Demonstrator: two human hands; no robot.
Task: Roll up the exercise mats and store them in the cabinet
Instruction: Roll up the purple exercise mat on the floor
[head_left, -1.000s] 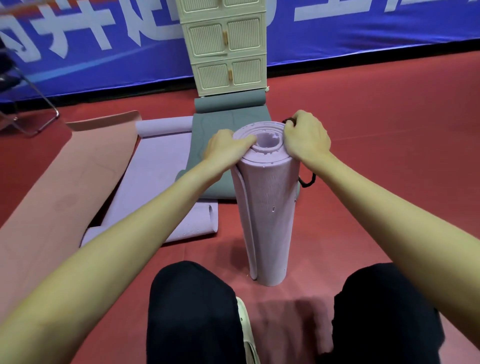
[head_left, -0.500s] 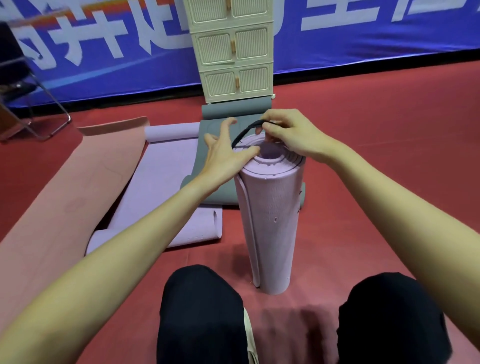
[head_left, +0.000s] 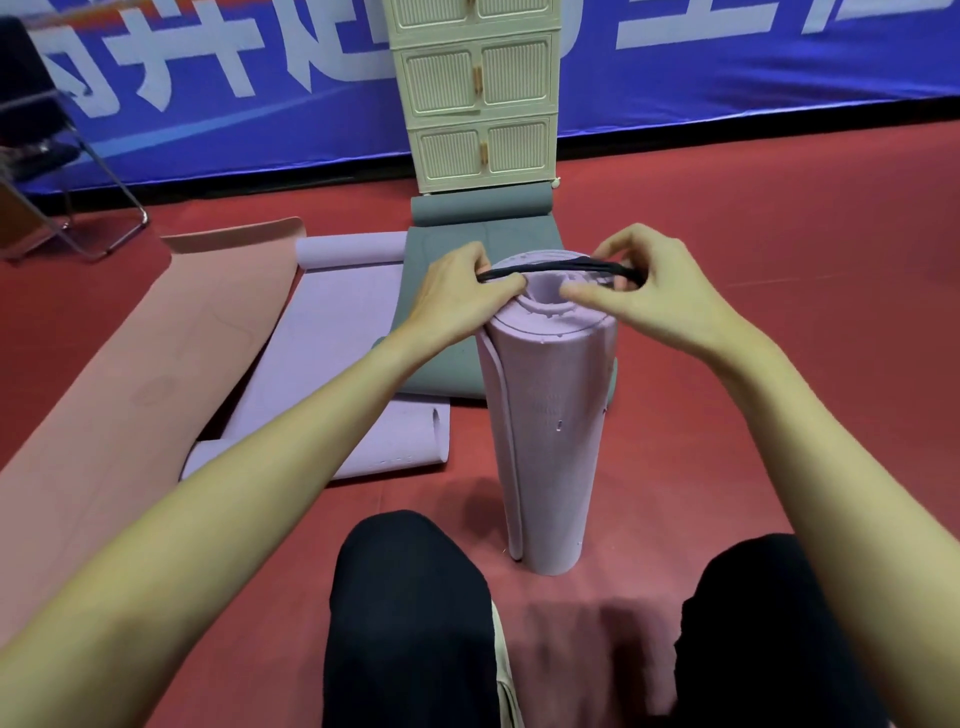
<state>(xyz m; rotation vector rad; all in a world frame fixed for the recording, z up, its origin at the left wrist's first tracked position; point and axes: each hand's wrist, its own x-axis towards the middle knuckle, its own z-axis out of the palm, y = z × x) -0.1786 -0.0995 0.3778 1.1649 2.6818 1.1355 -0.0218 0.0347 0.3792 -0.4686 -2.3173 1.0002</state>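
With the rolled lilac foam exercise mat (head_left: 545, 431) standing upright on the red floor (head_left: 779, 312), left hand (head_left: 457, 296) and right hand (head_left: 654, 291) pinch a black elastic band (head_left: 550, 268) stretched across its top; next, it likely needs widening and sliding down over the roll.

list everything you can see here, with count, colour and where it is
rolled lilac foam mat: 1, lilac, standing upright on the floor between the knees
black elastic band: 1, black, stretched across the roll's top end between both hands
flat lilac mat: 1, lilac, on the floor left of the roll, both ends curled
grey mat: 1, grey, behind the roll, far end curled at the cabinet
pink mat: 1, pink, spread at far left
cream cabinet: 1, cream, doors closed, against the banner
blue banner: 1, blue with white lettering, back wall
metal chair: 1, upper left
red floor: 1, red
left hand: pinching the band
right hand: pinching the band
knees: 2, in black, at bottom
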